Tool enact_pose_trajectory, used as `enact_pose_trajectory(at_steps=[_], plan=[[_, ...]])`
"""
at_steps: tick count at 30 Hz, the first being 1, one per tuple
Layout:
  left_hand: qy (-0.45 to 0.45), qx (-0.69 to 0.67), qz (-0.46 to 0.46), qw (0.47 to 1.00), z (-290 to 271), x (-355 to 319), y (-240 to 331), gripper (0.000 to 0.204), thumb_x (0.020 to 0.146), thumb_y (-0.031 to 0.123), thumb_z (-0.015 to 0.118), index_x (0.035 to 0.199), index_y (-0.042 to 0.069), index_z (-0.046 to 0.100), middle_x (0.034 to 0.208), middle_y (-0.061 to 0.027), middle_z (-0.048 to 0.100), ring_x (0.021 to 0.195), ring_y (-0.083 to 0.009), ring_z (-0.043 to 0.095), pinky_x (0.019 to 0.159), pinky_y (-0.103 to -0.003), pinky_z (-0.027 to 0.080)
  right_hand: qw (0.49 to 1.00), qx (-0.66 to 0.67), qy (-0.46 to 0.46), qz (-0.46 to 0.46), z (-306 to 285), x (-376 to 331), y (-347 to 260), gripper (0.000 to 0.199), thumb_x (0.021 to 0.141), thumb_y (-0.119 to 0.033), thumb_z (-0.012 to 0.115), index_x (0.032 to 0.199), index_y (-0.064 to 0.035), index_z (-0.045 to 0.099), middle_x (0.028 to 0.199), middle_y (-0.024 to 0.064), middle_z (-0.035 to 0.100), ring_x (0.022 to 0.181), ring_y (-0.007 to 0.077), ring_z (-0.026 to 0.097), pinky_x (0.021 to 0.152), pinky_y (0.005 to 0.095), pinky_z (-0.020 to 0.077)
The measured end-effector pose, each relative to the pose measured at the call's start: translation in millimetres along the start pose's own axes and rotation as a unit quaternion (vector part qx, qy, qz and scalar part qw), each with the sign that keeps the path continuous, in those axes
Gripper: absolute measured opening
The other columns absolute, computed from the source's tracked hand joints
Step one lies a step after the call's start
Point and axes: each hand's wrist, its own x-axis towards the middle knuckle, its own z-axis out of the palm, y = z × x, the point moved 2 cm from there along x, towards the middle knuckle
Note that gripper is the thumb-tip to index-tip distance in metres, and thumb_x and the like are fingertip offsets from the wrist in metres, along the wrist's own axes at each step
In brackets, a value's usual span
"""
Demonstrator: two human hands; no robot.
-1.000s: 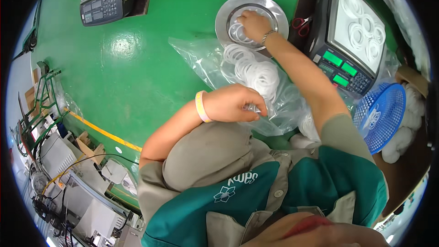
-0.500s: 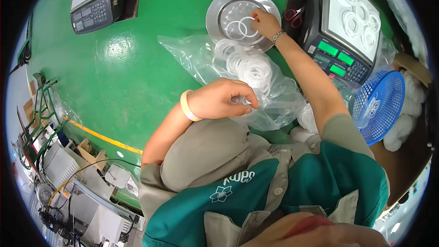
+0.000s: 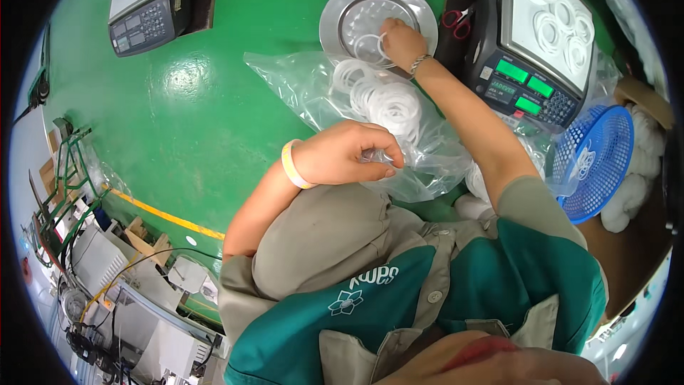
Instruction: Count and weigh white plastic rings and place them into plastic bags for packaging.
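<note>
A clear plastic bag (image 3: 299, 89) full of white rings (image 3: 388, 103) lies open on the green floor. My left hand (image 3: 353, 153) pinches the near edge of the bag shut between its fingers. My right hand (image 3: 400, 41) reaches over the bag into a round metal dish (image 3: 349, 11) and holds a white ring (image 3: 370, 48) against the dish's bottom.
A weighing scale (image 3: 538, 64) with several white rings on its pan stands to the right, red-handled scissors (image 3: 456, 20) beside it. A blue plastic basket (image 3: 598, 164) sits further right. Another scale (image 3: 146, 0) is at the far left. Shelving and cables crowd the lower left.
My right hand has shifted a little within the metal dish, still on a white ring. My left hand stays closed on the bag's edge.
</note>
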Motion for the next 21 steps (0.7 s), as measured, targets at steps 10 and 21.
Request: enact_pose_trajectory(at_steps=[10, 21], plan=[[-0.010, 0.005, -0.015, 1.000, 3.7, 3.4, 9.6, 0.016, 0.074, 0.005, 0.064, 0.090, 0.003, 0.063, 0.088, -0.0072, 0.063, 0.083, -0.0175, 0.058, 0.072, -0.029, 0.044, 0.994, -0.096, -0.025, 0.052, 12.8, -6.9, -5.6, 0.024, 0.078, -0.020, 0.052, 0.093, -0.0035, 0.058, 0.096, 0.0152, 0.060, 0.085, 0.0323, 0.062, 0.074, 0.0432, 0.0493], [-0.003, 0.010, -0.002, 1.000, 0.5, 2.1, 9.2, 0.016, 0.076, 0.011, 0.064, 0.090, 0.004, 0.062, 0.089, -0.0070, 0.064, 0.083, -0.0196, 0.060, 0.073, -0.030, 0.046, 0.991, -0.133, -0.007, 0.032, 6.0, -5.7, 3.3, 0.023, 0.077, -0.018, 0.052, 0.092, -0.0023, 0.059, 0.096, 0.0142, 0.062, 0.086, 0.0316, 0.063, 0.073, 0.0416, 0.0504]])
